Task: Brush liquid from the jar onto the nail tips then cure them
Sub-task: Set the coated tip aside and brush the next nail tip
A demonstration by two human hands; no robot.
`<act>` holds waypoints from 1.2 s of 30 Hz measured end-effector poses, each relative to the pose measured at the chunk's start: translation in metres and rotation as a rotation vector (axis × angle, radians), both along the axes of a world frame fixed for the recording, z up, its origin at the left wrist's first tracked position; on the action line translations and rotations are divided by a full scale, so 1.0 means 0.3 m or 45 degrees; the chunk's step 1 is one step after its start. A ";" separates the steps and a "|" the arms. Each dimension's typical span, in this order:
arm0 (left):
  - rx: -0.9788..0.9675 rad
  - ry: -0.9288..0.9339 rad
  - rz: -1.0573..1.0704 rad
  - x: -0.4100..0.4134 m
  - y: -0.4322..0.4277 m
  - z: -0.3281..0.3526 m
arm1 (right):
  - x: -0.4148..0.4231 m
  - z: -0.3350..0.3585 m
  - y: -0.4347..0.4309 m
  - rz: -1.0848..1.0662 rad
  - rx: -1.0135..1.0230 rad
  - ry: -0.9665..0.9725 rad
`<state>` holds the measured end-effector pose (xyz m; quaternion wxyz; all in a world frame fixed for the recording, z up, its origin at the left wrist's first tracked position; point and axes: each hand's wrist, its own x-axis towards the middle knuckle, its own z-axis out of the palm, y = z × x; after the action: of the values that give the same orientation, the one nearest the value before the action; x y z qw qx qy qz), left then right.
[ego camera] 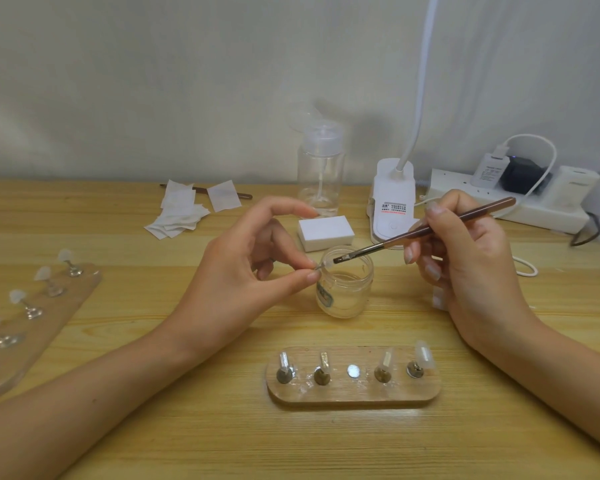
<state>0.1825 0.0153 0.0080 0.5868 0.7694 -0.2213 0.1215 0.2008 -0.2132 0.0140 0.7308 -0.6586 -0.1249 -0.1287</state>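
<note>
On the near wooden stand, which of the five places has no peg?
The middle place: only a bare shiny disc, while the other four hold pegs.

Two hands are in view: the left hand (253, 268) and the right hand (465, 258). There is one jar (345, 289). There are two brushes: one brush (423, 230) in the right hand and a second brush (246, 195) far left among the wipes (179, 216), which overlap too much to count. There are two wooden holders. The near holder (354, 393) carries four nail tips (284, 362) (324, 360) (387, 358) (425, 355) and one bare metal disc (353, 371). The left holder (49, 317) shows at least four tips; any beyond them are blurred. One more nail tip (321, 266) is pinched in the left hand. Far back are one pump bottle (321, 168), one white block (326, 232), one lamp (392, 202) and one power strip (534, 209) with three plugs.
</note>
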 end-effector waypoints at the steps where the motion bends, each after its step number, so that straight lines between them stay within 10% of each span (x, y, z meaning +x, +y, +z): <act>1: -0.005 0.005 -0.001 0.000 0.000 0.000 | 0.000 0.001 0.000 0.017 0.029 -0.018; 36: -0.050 0.096 -0.033 -0.009 -0.002 0.007 | -0.011 0.007 0.015 0.090 0.004 -0.003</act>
<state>0.1799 0.0148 0.0100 0.6112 0.7588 -0.2065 0.0893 0.1974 -0.2086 0.0160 0.7359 -0.6524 -0.1488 -0.1037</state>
